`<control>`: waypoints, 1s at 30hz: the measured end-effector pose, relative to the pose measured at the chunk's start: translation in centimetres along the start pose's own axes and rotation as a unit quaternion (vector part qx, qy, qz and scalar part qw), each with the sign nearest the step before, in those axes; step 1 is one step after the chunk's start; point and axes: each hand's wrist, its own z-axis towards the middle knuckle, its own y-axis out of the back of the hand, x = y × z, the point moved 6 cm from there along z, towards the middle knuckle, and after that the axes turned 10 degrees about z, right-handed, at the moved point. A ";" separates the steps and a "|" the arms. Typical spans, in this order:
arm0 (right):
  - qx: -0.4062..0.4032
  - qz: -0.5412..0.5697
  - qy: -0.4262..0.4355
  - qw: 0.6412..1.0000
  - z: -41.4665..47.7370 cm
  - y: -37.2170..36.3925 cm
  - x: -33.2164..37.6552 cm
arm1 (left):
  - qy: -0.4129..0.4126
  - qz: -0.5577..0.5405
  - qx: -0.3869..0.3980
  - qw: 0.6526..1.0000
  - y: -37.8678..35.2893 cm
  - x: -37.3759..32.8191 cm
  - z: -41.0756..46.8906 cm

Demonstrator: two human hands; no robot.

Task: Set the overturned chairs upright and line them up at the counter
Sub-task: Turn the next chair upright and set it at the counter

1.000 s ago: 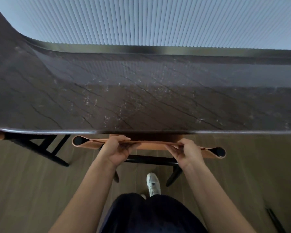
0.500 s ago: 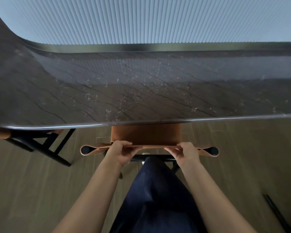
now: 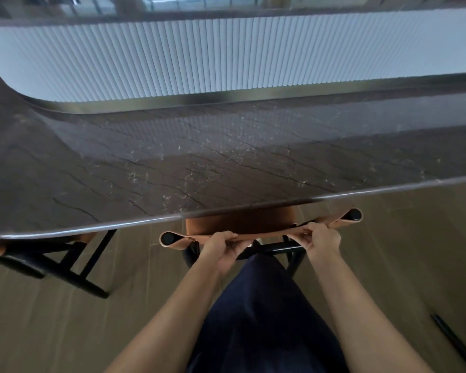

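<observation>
Both hands grip the top of the chair's backrest: the left hand (image 3: pixel 222 247) curls its fingers over the tan leather band left of centre, and the right hand (image 3: pixel 322 239) closes on it further right, thumbs on the near side. Bare forearms reach in from the bottom edge, with a leg in dark cloth (image 3: pixel 258 305) raised between them toward the chair's black frame.

Under everything lies the floor (image 3: pixel 38 319), pale brown wood-look planks that run away from the viewer. On it at near right lies a thin black rod (image 3: pixel 452 340); what it is cannot be told.

The chair (image 3: pixel 240 222) stands upright, its brown seat partly under the counter's near edge. The backrest sits slightly askew to that edge, its right loop end farther than its left. To the left stands a second chair (image 3: pixel 65 262), also upright, with a black frame and a bit of tan leather at the picture's edge, mostly hidden beneath the overhang.

The counter (image 3: pixel 172 157) spans the whole width: a dark, glossy stone top with fine dark veins and pale flecks, and a rounded, shining near edge. At far left it curves away. Along its far side runs a brushed metal strip (image 3: pixel 199 99), and above that rises a white fluted panel (image 3: pixel 226 55). Beyond the panel's top is a dark reflective ledge (image 3: pixel 226 4), too blurred to read.
</observation>
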 end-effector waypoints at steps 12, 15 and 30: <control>-0.041 -0.040 -0.019 0.998 1.6 0.0 0.6 | 0.040 -0.028 0.022 0.999 -0.8 0.7 2.0; -0.050 -0.050 -0.017 0.997 1.6 0.0 0.7 | 0.045 -0.009 0.020 0.999 -0.7 0.9 2.0; -0.067 -0.090 -0.007 0.994 1.7 0.0 0.5 | 0.045 -0.017 -0.004 0.999 0.1 0.9 2.3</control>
